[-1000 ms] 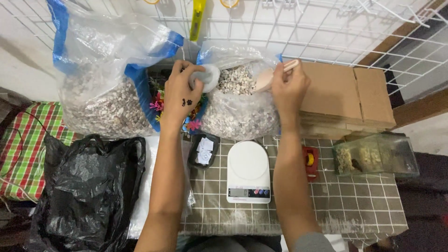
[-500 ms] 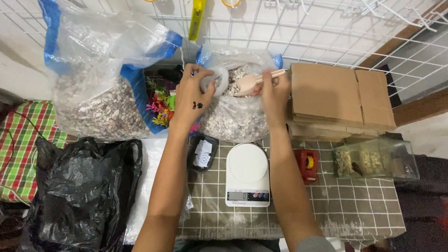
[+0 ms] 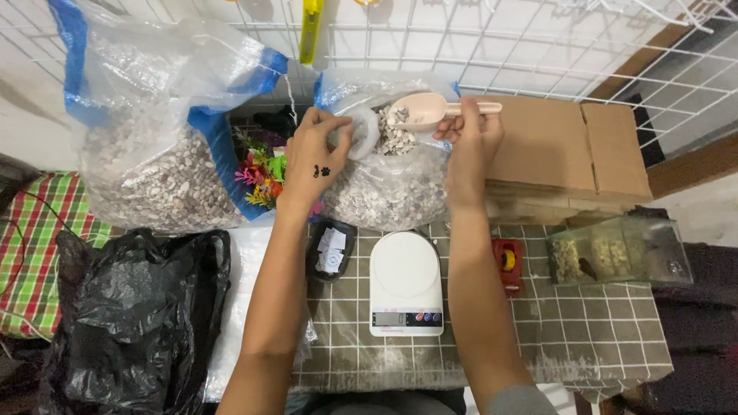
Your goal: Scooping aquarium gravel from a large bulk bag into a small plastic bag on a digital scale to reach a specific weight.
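Gravel fills one beige plastic scoop (image 3: 419, 112), held level by its handle in the right hand (image 3: 470, 138) above the open smaller clear bag (image 3: 388, 184). Left hand (image 3: 317, 157) pinches that bag's rim open. Load looks loose and likely to spill if tipped; the handle seems the sound hold. Counted: two gravel bags, one white kitchen scale (image 3: 405, 282), one cardboard box (image 3: 565, 157).

lighting is bright, even and diffuse, apparently from overhead. shadows are soft and short. mild glare sits on the clear plastic bags (image 3: 165, 115) and the white scale (image 3: 405, 283). focus is sharp centrally; wide-angle distortion bends the edges.
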